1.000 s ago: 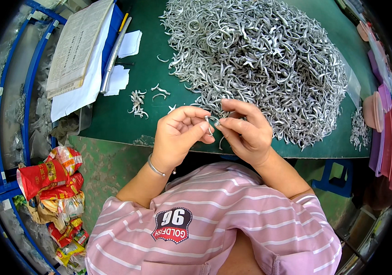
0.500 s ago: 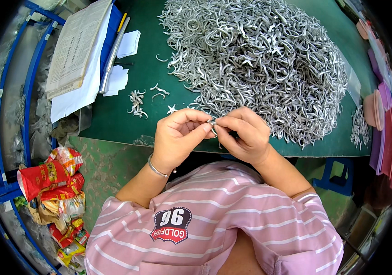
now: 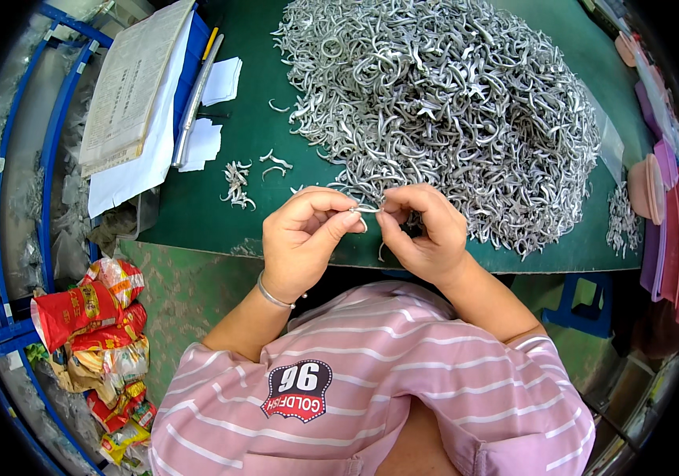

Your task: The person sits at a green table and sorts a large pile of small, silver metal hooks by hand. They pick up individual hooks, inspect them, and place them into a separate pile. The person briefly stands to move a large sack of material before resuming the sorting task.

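Both hands meet over the front edge of a green table (image 3: 196, 214). My left hand (image 3: 304, 238) and my right hand (image 3: 423, 230) pinch the two ends of one small curved silver metal piece (image 3: 366, 209) between thumbs and forefingers. Just behind the hands lies a large heap of the same silver hooked pieces (image 3: 442, 111), covering much of the table. A small cluster of separated pieces (image 3: 238, 184) lies to the left of my left hand. A thin metal bangle sits on my left wrist.
A stack of papers and a blue folder (image 3: 137, 87) with pens lie at the table's left, beside white paper scraps (image 3: 204, 143). A smaller pile of metal pieces (image 3: 621, 222) is at the right. Crumpled snack bags (image 3: 89, 317) lie on the floor left. A blue stool (image 3: 569, 305) stands lower right.
The hands have drawn slightly apart, and the small metal piece now shows stretched between the fingertips. They stay in the same spot at the table's front edge.
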Action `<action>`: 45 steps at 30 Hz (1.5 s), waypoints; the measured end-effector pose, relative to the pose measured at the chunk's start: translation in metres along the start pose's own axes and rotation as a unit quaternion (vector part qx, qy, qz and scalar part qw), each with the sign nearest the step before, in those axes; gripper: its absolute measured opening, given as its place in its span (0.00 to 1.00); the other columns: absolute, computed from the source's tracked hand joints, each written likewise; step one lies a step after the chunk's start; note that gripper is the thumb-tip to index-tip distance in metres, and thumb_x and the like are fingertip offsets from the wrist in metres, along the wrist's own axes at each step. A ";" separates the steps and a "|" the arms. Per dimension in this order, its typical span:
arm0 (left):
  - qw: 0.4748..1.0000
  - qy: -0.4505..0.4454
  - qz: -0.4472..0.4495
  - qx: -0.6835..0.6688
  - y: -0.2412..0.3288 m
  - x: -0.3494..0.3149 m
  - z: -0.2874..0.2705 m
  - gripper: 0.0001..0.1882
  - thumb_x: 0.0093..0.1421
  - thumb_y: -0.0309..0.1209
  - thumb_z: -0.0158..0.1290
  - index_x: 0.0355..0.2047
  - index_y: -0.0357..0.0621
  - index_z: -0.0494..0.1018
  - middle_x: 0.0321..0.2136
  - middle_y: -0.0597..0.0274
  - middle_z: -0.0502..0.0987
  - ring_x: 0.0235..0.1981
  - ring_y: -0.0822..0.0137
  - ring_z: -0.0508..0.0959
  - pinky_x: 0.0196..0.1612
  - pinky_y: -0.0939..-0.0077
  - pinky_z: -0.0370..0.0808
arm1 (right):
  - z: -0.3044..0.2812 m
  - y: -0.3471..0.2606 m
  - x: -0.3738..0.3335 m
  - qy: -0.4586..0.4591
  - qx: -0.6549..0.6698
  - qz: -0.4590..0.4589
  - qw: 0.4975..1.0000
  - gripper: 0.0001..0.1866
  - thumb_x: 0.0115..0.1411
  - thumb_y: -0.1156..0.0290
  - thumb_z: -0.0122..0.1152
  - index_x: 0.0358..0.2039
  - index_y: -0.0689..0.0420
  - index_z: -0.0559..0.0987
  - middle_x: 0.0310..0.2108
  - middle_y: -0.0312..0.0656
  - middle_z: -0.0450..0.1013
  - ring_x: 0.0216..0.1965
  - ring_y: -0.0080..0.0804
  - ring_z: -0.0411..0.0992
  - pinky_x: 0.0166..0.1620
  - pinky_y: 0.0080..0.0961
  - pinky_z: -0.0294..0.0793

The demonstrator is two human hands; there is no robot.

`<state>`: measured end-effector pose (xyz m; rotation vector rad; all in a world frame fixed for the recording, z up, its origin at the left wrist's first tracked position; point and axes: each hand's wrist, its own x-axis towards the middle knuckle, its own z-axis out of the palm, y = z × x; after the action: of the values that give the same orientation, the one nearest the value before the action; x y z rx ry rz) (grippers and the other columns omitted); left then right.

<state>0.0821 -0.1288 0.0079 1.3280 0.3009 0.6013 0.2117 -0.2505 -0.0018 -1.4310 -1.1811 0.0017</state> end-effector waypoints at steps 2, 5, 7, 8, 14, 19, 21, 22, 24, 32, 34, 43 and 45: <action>1.000 0.008 0.000 0.004 0.000 0.001 -0.001 0.06 0.58 0.15 0.54 0.37 0.29 0.74 0.36 0.55 0.74 0.33 0.68 0.80 0.38 0.79 0.78 | -0.001 0.002 0.001 -0.013 -0.005 -0.022 1.000 0.12 0.48 0.84 0.65 0.34 0.63 0.76 0.28 0.43 0.75 0.24 0.29 0.74 0.26 0.20 0.73; 1.000 0.010 -0.001 0.011 -0.001 0.000 -0.001 0.06 0.58 0.16 0.54 0.37 0.29 0.74 0.36 0.56 0.74 0.33 0.68 0.80 0.38 0.79 0.78 | -0.001 0.001 0.001 -0.011 -0.013 -0.026 1.000 0.11 0.47 0.84 0.65 0.34 0.63 0.77 0.29 0.44 0.75 0.26 0.32 0.75 0.26 0.22 0.74; 1.000 0.010 0.004 0.010 -0.001 -0.001 -0.001 0.06 0.58 0.16 0.54 0.37 0.29 0.74 0.35 0.56 0.75 0.33 0.69 0.80 0.38 0.80 0.78 | 0.000 0.002 0.001 -0.011 -0.017 -0.035 0.999 0.12 0.47 0.84 0.65 0.34 0.63 0.77 0.29 0.45 0.75 0.26 0.33 0.74 0.27 0.23 0.74; 1.000 0.016 -0.004 0.003 0.000 -0.001 -0.001 0.06 0.58 0.16 0.54 0.37 0.30 0.74 0.35 0.57 0.75 0.32 0.69 0.79 0.38 0.80 0.78 | 0.000 0.003 0.000 -0.011 -0.016 -0.040 0.999 0.12 0.47 0.84 0.65 0.34 0.63 0.77 0.29 0.45 0.75 0.26 0.33 0.74 0.27 0.23 0.74; 0.997 0.043 -0.048 -0.030 0.001 -0.002 -0.001 0.06 0.58 0.17 0.55 0.37 0.32 0.73 0.31 0.60 0.77 0.32 0.72 0.79 0.35 0.82 0.77 | 0.000 -0.002 0.002 -0.043 0.018 -0.025 0.999 0.14 0.45 0.81 0.68 0.35 0.62 0.77 0.28 0.45 0.75 0.26 0.35 0.73 0.29 0.26 0.74; 0.997 0.047 -0.055 -0.032 -0.001 -0.002 -0.001 0.07 0.58 0.18 0.56 0.36 0.32 0.72 0.31 0.60 0.77 0.30 0.74 0.78 0.34 0.83 0.77 | 0.002 0.004 0.002 -0.046 0.003 -0.065 0.997 0.15 0.43 0.79 0.70 0.34 0.61 0.77 0.28 0.44 0.74 0.26 0.36 0.73 0.28 0.26 0.73; 0.996 0.051 -0.067 -0.031 0.001 -0.001 0.002 0.06 0.58 0.17 0.55 0.36 0.33 0.71 0.30 0.59 0.77 0.29 0.73 0.78 0.33 0.82 0.77 | 0.003 0.007 0.003 -0.045 0.001 -0.092 0.995 0.15 0.43 0.79 0.70 0.33 0.61 0.77 0.27 0.43 0.74 0.26 0.36 0.73 0.28 0.26 0.73; 0.995 0.053 -0.074 -0.031 0.001 -0.001 0.003 0.06 0.57 0.17 0.54 0.36 0.33 0.71 0.29 0.58 0.77 0.28 0.72 0.78 0.33 0.81 0.77 | 0.003 0.007 0.003 -0.051 -0.003 -0.094 0.994 0.14 0.43 0.79 0.70 0.32 0.61 0.77 0.27 0.43 0.74 0.26 0.36 0.73 0.28 0.26 0.73; 0.995 0.041 -0.081 -0.044 0.000 -0.001 0.004 0.07 0.57 0.17 0.56 0.36 0.33 0.71 0.30 0.59 0.77 0.29 0.74 0.78 0.33 0.82 0.77 | 0.002 0.008 0.002 -0.063 -0.009 -0.099 0.993 0.12 0.44 0.80 0.69 0.31 0.61 0.78 0.27 0.43 0.74 0.26 0.36 0.73 0.27 0.27 0.73; 0.989 -0.032 -0.104 -0.101 -0.001 -0.004 -0.005 0.10 0.56 0.17 0.57 0.38 0.33 0.72 0.32 0.60 0.77 0.31 0.73 0.78 0.36 0.81 0.77 | -0.001 0.001 0.004 -0.044 0.031 -0.074 0.996 0.08 0.45 0.81 0.67 0.28 0.62 0.78 0.25 0.44 0.73 0.23 0.36 0.72 0.26 0.26 0.71; 0.993 -0.033 -0.064 -0.096 -0.003 -0.003 -0.005 0.09 0.55 0.15 0.57 0.37 0.33 0.72 0.33 0.58 0.77 0.33 0.71 0.78 0.38 0.79 0.77 | -0.002 0.002 0.003 -0.048 0.040 -0.075 0.995 0.08 0.46 0.81 0.67 0.28 0.63 0.78 0.25 0.44 0.73 0.23 0.36 0.72 0.26 0.26 0.71; 0.989 0.134 0.060 0.008 0.021 0.017 -0.048 0.06 0.56 0.17 0.52 0.34 0.35 0.70 0.32 0.53 0.75 0.27 0.69 0.77 0.34 0.73 0.79 | -0.003 0.003 0.001 -0.002 0.002 -0.051 0.999 0.11 0.50 0.85 0.62 0.36 0.66 0.78 0.27 0.45 0.74 0.22 0.28 0.71 0.25 0.19 0.69; 0.987 0.151 0.061 0.009 0.032 0.020 -0.062 0.06 0.57 0.17 0.53 0.36 0.34 0.71 0.30 0.57 0.76 0.27 0.71 0.77 0.34 0.75 0.79 | -0.003 0.003 0.000 0.010 0.005 -0.055 0.998 0.11 0.49 0.86 0.62 0.35 0.65 0.78 0.27 0.45 0.74 0.22 0.30 0.71 0.25 0.20 0.70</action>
<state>0.0579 -0.0635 0.0267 1.2787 0.4740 0.9076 0.2152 -0.2518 -0.0035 -1.3540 -1.2408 -0.0826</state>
